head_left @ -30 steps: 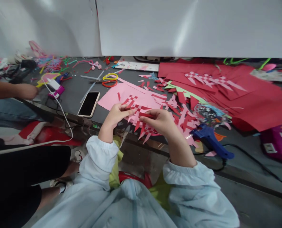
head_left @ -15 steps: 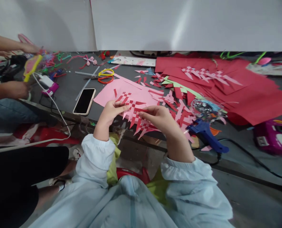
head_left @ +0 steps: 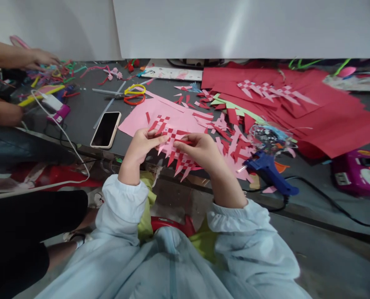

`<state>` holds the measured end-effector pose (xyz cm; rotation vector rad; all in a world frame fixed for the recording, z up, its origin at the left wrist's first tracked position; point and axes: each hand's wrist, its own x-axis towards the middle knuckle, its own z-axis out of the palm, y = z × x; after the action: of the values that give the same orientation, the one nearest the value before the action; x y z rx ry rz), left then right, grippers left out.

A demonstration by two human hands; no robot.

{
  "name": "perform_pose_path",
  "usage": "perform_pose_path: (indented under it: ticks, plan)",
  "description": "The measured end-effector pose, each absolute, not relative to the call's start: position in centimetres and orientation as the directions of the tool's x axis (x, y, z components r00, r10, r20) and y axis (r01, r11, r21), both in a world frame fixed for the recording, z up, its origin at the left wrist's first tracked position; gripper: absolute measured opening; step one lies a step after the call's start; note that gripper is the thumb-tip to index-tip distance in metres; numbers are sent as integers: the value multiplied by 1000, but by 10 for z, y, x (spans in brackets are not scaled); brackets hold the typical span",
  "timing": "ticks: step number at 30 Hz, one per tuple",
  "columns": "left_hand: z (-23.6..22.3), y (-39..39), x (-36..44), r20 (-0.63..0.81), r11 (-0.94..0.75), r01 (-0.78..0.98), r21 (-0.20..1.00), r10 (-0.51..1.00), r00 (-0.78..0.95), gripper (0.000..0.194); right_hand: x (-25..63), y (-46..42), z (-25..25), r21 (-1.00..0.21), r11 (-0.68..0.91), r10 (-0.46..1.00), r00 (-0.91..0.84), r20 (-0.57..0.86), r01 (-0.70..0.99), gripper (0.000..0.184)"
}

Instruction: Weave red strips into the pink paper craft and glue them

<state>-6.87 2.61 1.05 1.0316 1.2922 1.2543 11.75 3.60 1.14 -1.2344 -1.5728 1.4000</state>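
A woven piece of red and pink paper strips (head_left: 176, 153) with pointed ends is held over the table's near edge. My left hand (head_left: 140, 146) pinches its left side with closed fingers. My right hand (head_left: 200, 152) grips its middle, thumb and forefinger pinched on a red strip. Both sleeves are pale blue. A pink paper sheet (head_left: 160, 116) lies just behind the hands.
A phone (head_left: 105, 129) lies left of my hands. A blue glue gun (head_left: 270, 173) with a black cord sits to the right. Red paper sheets (head_left: 328, 124), cut strips, scissors (head_left: 131, 94), a purple device (head_left: 358, 171). Another person's hands (head_left: 38, 58) work among pipe cleaners far left.
The view has drifted, so everything sits a little lower-left to upper. The other person's hand has risen to the pipe cleaners at far left. My hands keep pinching the woven piece.
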Motion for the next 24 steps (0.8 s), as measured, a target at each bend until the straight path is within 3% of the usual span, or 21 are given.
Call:
perform_pose_path:
  ticks: [9,24]
  plan:
    - [10,26,-70,-95,89,-76,993,991,-89,36,131,36,11,-982,-66,911,-391,-130,174,36]
    - [12,26,-68,-67,50,-120,992,988,-142,38,147,34,15,-988,-114,932,-334,-142,102,26]
